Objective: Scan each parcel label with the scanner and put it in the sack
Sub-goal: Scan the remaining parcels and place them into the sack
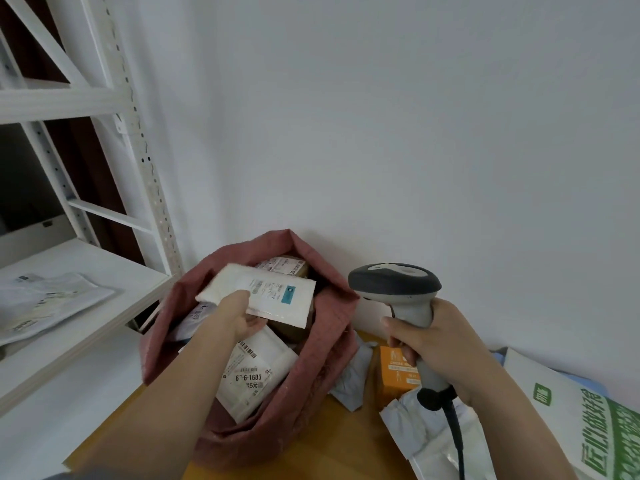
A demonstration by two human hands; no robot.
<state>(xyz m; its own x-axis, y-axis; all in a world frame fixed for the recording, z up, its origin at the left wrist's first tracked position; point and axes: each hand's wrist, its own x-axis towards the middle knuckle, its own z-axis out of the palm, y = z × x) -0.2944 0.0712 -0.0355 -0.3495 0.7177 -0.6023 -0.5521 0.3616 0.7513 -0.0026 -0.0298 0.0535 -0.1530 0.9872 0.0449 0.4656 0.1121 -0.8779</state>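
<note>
**White mailer hung over the sack mouth, one pinch from a bad drop**

White padded paper made up the parcel (pixel 266 295), a flat mailer with its printed label and a teal square facing up. The left hand (pixel 239 315) pinched it by the near edge, fingers curled under and thumb on top, right above the open mouth of the reddish-brown sack (pixel 332 337). The right hand (pixel 429 344) was wrapped round the handle of the grey scanner (pixel 394 284), its head held just beside the sack and apart from the parcel.

The likeliest slip looked to be the release: held at one edge only, the mailer could tilt and catch on the sack's soft folded rim, then slide out onto the wooden table (pixel 346 452). The sack already held several labelled parcels, so it might ride high on them. Whether this label had been read could not be told; dropping it unscanned would mean digging it out. The scanner's cable (pixel 459 441) trailed over loose mailers and an orange box (pixel 394 372), and could drag them.
</note>
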